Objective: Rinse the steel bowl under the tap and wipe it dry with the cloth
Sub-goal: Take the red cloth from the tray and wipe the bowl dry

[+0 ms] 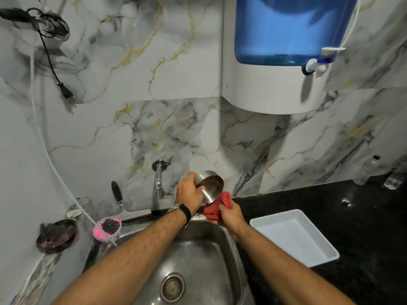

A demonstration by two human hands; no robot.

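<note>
The left hand [189, 192] grips the steel bowl [209, 187] by its rim and wall, tilted with its mouth toward the person, above the back edge of the sink [229, 236], right of the tap [159, 179]. The right hand [231, 214] clenches a red cloth [217, 206] against the bowl's lower wall. No water shows at the tap, so this looks like drying. It would go best if the left hand turned the bowl while the cloth pressed round the outside, then inside.
</note>
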